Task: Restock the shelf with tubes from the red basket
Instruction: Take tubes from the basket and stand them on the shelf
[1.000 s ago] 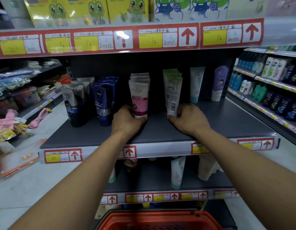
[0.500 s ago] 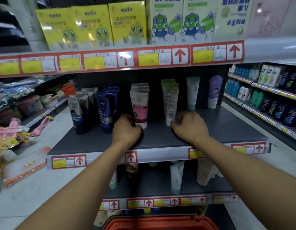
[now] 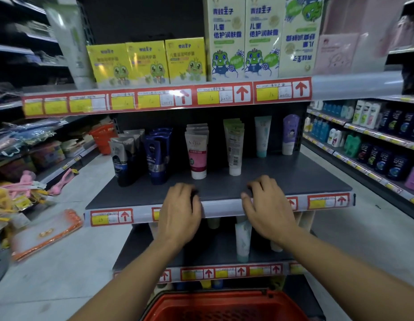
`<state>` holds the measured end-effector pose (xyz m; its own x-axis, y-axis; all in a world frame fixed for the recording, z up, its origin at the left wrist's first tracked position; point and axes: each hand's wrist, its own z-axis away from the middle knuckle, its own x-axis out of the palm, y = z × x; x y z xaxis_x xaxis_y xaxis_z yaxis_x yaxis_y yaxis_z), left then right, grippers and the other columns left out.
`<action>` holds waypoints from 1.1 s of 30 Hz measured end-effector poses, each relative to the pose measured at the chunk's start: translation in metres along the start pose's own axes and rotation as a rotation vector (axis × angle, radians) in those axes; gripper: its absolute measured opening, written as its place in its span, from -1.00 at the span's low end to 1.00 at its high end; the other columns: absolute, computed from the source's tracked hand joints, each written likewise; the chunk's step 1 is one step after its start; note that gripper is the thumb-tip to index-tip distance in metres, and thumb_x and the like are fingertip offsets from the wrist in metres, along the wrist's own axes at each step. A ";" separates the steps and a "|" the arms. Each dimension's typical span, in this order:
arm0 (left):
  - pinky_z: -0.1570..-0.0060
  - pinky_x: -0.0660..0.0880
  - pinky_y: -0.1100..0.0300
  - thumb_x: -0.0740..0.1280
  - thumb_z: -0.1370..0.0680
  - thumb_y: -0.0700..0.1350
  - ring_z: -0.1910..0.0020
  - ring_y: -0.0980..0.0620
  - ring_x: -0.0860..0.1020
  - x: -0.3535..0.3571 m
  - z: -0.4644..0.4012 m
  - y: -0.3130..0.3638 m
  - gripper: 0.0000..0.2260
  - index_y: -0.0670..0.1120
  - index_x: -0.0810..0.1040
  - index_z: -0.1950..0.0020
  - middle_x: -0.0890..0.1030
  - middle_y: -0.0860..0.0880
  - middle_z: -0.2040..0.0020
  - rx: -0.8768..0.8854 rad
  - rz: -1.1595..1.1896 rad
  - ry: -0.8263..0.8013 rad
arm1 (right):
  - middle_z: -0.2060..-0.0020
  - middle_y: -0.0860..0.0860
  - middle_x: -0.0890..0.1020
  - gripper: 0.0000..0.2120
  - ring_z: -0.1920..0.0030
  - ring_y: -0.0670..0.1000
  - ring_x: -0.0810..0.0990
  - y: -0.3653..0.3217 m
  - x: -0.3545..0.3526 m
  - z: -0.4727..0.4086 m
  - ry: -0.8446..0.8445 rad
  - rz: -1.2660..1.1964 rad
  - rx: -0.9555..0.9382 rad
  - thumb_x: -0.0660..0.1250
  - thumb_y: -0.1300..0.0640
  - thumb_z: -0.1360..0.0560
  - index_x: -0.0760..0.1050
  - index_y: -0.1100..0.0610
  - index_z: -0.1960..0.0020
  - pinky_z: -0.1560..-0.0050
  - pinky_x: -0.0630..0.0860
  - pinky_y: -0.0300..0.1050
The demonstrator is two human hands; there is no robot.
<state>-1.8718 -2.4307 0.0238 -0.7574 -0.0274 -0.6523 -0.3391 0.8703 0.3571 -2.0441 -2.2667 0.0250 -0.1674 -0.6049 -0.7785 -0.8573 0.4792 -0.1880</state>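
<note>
On the dark grey shelf (image 3: 294,177) stand rows of tubes: a pink-and-white row (image 3: 198,156), a pale green row (image 3: 235,149), dark blue tubes (image 3: 157,158) and black-and-silver tubes (image 3: 121,161). My left hand (image 3: 180,212) and my right hand (image 3: 268,205) hover at the shelf's front edge, fingers loosely curled, holding nothing. Both hands are clear of the tubes. The red basket (image 3: 227,305) sits at the bottom of the view below my arms; its contents are not visible.
A teal tube (image 3: 262,135) and a purple tube (image 3: 290,134) stand further right on the shelf. Yellow and white boxes (image 3: 187,60) fill the shelf above. More tubes (image 3: 243,239) stand on the lower shelf. Bottle shelves (image 3: 373,140) line the right aisle.
Both hands let go of the front tubes and drew back to the shelf's front edge. The view tilted up, showing more of the upper shelf.
</note>
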 end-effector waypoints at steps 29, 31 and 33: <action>-0.23 0.54 0.04 0.29 -0.53 -0.11 -0.29 -0.06 0.52 0.095 0.255 -0.062 -0.53 -0.08 0.47 -0.46 0.53 -0.03 -0.34 -0.226 0.003 -0.571 | -0.43 0.37 0.36 -0.23 -0.45 0.36 0.34 0.002 0.142 0.237 -0.678 0.147 -0.117 0.44 0.07 -0.27 0.42 0.37 -0.41 -0.50 0.31 0.22; -0.15 0.56 0.05 0.32 -0.54 -0.13 -0.25 -0.03 0.53 0.103 0.267 -0.067 -0.56 -0.05 0.48 -0.44 0.52 0.00 -0.31 -0.263 0.001 -0.618 | -0.40 0.38 0.39 -0.23 -0.44 0.37 0.34 0.003 0.145 0.240 -0.655 0.158 -0.143 0.48 0.07 -0.27 0.43 0.38 -0.40 -0.50 0.31 0.24; -0.04 0.58 0.05 0.34 -0.52 -0.15 -0.16 -0.04 0.57 0.110 0.278 -0.072 -0.62 -0.05 0.52 -0.35 0.55 0.00 -0.21 -0.274 -0.011 -0.663 | -0.34 0.37 0.46 -0.25 -0.40 0.36 0.36 0.008 0.153 0.250 -0.673 0.155 -0.220 0.53 0.06 -0.29 0.46 0.39 -0.38 -0.49 0.31 0.28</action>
<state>-1.7753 -2.3598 -0.2600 -0.2843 0.3444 -0.8948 -0.5384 0.7149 0.4462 -1.9548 -2.1964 -0.2459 -0.0193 0.0163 -0.9997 -0.9380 0.3459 0.0238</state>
